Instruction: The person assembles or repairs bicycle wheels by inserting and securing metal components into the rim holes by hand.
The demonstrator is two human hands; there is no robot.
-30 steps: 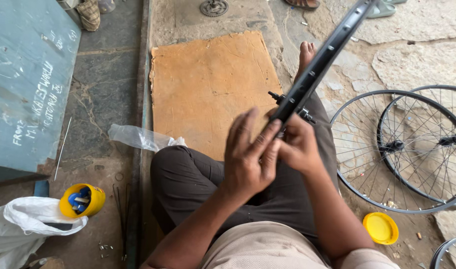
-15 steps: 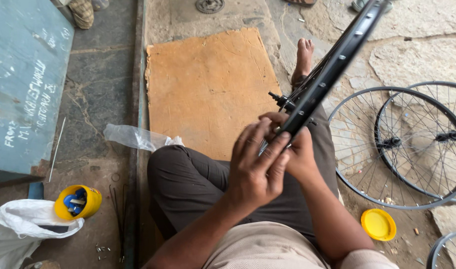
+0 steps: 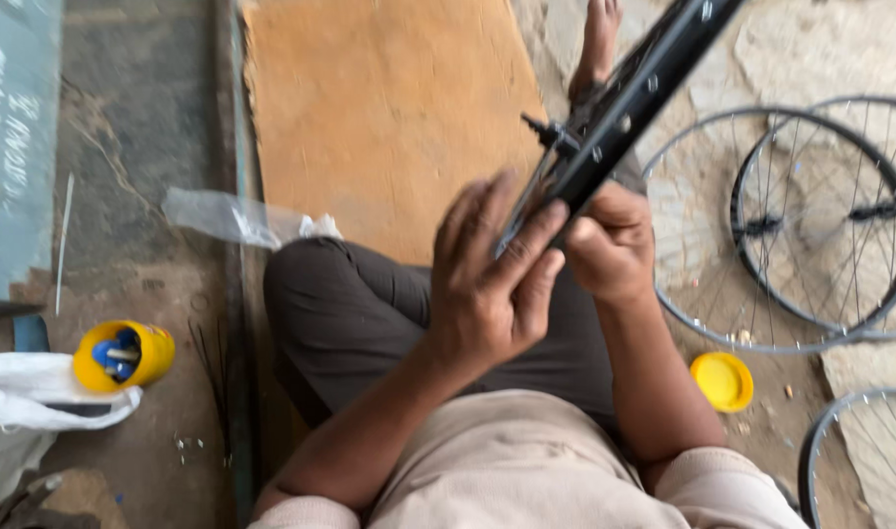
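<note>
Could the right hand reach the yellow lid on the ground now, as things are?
Probably yes, but not at once. The yellow lid lies uncovered just beside the right forearm, with nothing between. However, the right hand is gripping the black rim, so it must let go first.

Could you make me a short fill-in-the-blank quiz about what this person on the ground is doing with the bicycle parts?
1. Both hands, left hand and right hand, hold a black bicycle ____.
2. The round lid on the ground by the person's right arm is coloured ____.
3. The yellow container lies on its ____.
4. The spoked wheels lie flat on the ____.

Missing words: rim; yellow; side; ground
</note>
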